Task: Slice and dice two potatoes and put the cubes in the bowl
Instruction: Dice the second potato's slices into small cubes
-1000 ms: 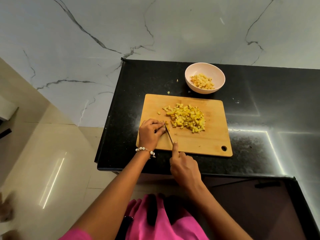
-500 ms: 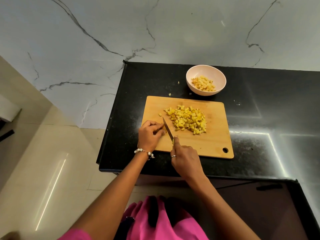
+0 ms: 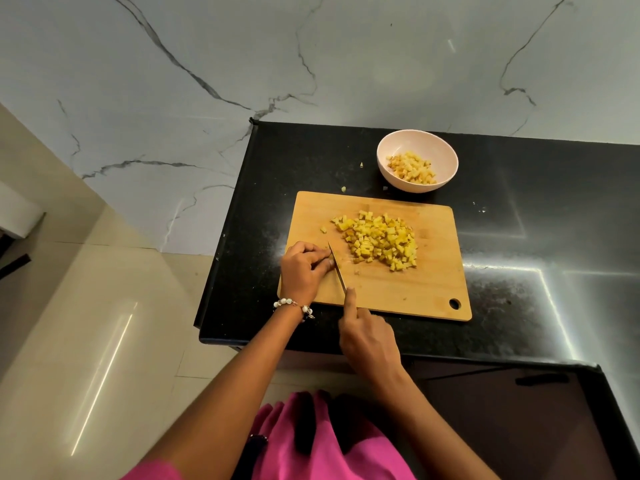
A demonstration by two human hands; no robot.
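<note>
The left hand (image 3: 304,268) sits knuckles-up on the near left part of the board (image 3: 433,289), fingers curled down and bunched against the left face of the knife (image 3: 336,266). Whatever potato it pins there is hidden under the fingers. Its forearm comes in from the near left, a bead bracelet (image 3: 294,305) at the wrist.

The right hand (image 3: 369,342) hangs over the board's near edge, gripping the knife handle, which is hidden in the fist. The forefinger lies straight along the spine of the blade. The blade angles away and to the left, tip beside the left fingertips.

A heap of cubes (image 3: 379,240) lies mid-board, right of the blade. The bowl (image 3: 391,148) stands on the counter (image 3: 519,237) just beyond the board's far edge, part filled with cubes.
</note>
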